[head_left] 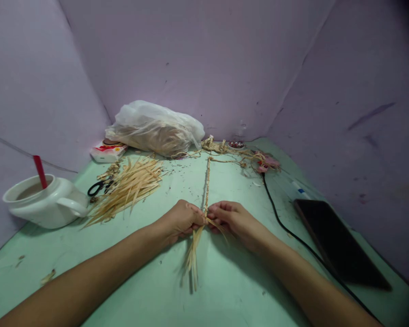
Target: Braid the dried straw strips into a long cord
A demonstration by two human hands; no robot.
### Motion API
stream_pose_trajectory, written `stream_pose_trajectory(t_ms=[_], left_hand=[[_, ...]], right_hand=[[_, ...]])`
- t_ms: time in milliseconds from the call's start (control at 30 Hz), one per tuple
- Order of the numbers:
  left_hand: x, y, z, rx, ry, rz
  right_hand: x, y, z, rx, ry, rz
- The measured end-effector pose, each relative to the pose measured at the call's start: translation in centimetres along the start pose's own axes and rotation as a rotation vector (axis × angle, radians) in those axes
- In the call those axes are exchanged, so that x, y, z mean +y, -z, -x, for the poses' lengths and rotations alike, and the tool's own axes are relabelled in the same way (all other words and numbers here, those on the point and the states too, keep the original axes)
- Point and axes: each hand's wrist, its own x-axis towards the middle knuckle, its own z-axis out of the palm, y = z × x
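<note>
A thin braid of straw-coloured fibre (207, 186) runs down the middle of the table toward me. At its near end my left hand (187, 217) pinches the braid and the strands from the left. My right hand (230, 220) is closed on the strands from the other side, its fingertips close to the left ones. Loose fibre strands (192, 259) fan out below the left hand, and a few more slant out under the right fingers. The exact crossing of strands between the fingertips is partly hidden.
Left stand a white pot (51, 204) with a red handle in it, black-handled scissors (97, 187) and a pile of flat fibre strips (132, 184). Behind lies a filled plastic bag (157, 129). Right are a black cable (279, 222) and a dark tablet-like device (337, 240).
</note>
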Motion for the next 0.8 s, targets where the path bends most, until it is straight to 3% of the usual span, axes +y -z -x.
stream_pose_trajectory(t_ms=[100,333,467,633,800], left_hand=[[0.0,-0.1,0.0,-0.013,-0.016,-0.006],[-0.1,-0.1,-0.2,0.045,-0.061,-0.185],[-0.6,0.2,0.0,0.073,-0.137,-0.459],[-0.4,-0.7,2.0,0.27,-0.283,-0.925],[-0.2,-2.8,4.1,0.262,-0.299,-1.244]], right_hand=[[0.3,-0.9,0.4,-0.113,-0.075,-0.029],[1.5,-0.7,-0.3,0.021,0.055,0.231],[1.9,-0.6,-0.6,0.05,0.041,0.27],[1.7,-1.0,-0.2,0.04,0.032,0.155],[1.4,-1.5,0.2,0.054,-0.029,0.024]])
